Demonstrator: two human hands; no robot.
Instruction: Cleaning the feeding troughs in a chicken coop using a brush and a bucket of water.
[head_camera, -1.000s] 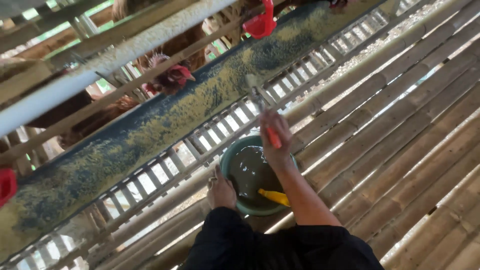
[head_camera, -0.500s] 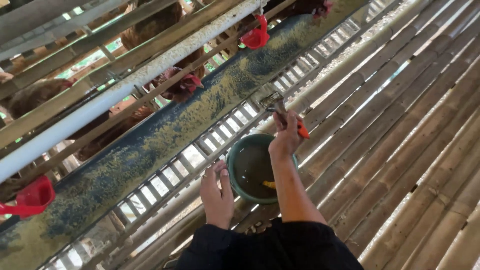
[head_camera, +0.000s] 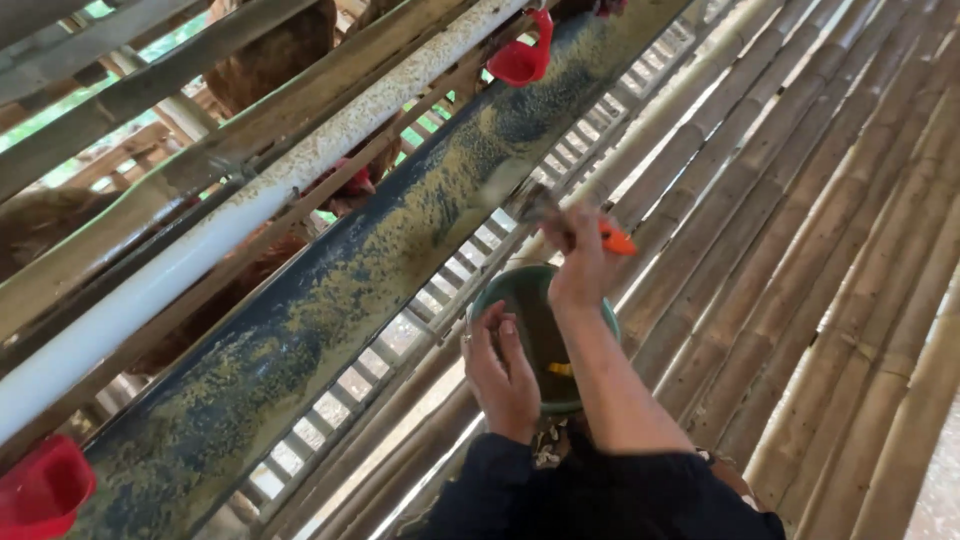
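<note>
A: What is the right hand (head_camera: 580, 262) doing?

B: It is raised over the edge of the feed trough (head_camera: 330, 290), fingers curled tight around a scoop (head_camera: 560, 215) with an orange handle. The metal blade points toward the trough and looks blurred.

A: And the left hand (head_camera: 500, 372)?

B: It grips the near rim of a green bucket (head_camera: 545, 330), thumb on the outside and fingers hooked over the edge. The bucket sits between the two arms, just beside the trough, above the bamboo slat floor (head_camera: 800, 250).

A: What is in the bucket?

B: Something small and yellow lies at the bottom; I cannot tell what.

A: Anything beyond the trough?

B: Brown hens (head_camera: 275, 60) behind the cage bars, a white pipe (head_camera: 200, 260) and red drinker cups (head_camera: 520, 55)
</note>
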